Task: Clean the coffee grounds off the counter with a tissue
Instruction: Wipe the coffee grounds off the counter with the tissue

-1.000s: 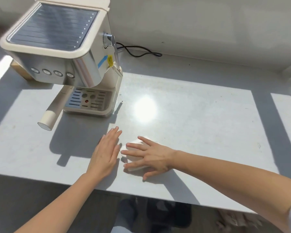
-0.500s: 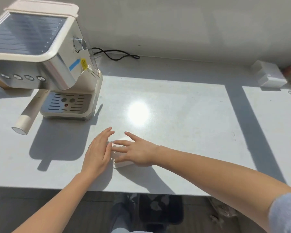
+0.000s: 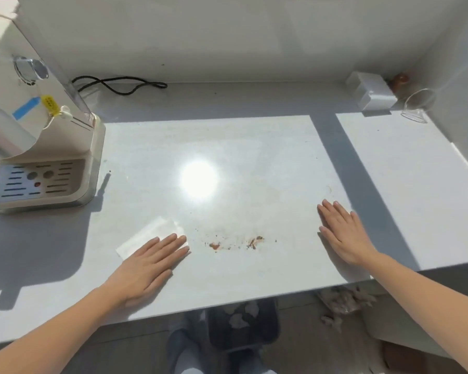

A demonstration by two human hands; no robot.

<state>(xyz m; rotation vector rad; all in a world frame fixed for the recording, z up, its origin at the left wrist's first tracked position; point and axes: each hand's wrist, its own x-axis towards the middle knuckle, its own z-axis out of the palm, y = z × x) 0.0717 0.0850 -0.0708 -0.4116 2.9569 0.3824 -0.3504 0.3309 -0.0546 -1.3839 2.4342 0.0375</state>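
A folded white tissue [image 3: 149, 233] lies flat on the pale counter [image 3: 254, 163]. My left hand [image 3: 146, 268] rests palm down on the tissue's near right part, fingers together and pressing it to the counter. Brown coffee grounds [image 3: 235, 242] are scattered in a short line just right of the tissue, with two larger clumps. My right hand [image 3: 343, 233] lies flat on the bare counter well to the right of the grounds, holding nothing.
A cream and steel coffee machine [image 3: 35, 136] stands at the left with its black cord [image 3: 119, 86] behind it. A white box [image 3: 373, 94] and a clear glass [image 3: 419, 106] sit at the back right. A dark bin [image 3: 243, 322] is below the counter's front edge.
My right hand has left the tissue and swung far right onto bare counter. My left hand now covers the tissue. The view shifted right, and the grounds are now in sight.
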